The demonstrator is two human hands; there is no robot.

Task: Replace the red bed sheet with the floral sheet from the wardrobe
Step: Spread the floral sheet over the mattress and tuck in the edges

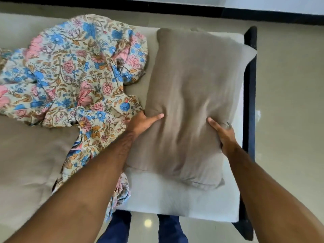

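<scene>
The floral sheet [70,76], cream with blue and pink flowers, lies crumpled on the left and middle of the bare mattress [175,195]. A brown-grey pillow [192,95] lies at the right end of the bed. My left hand [142,121] grips the pillow's left edge, thumb on top. My right hand [224,135] grips its right edge, thumb on top. No red sheet is in view.
A dark bed frame [249,102] runs along the right end of the mattress. Pale tiled floor [289,102] lies beyond it, with a dark skirting line at the top. My legs in blue trousers [119,227] stand at the bed's near edge.
</scene>
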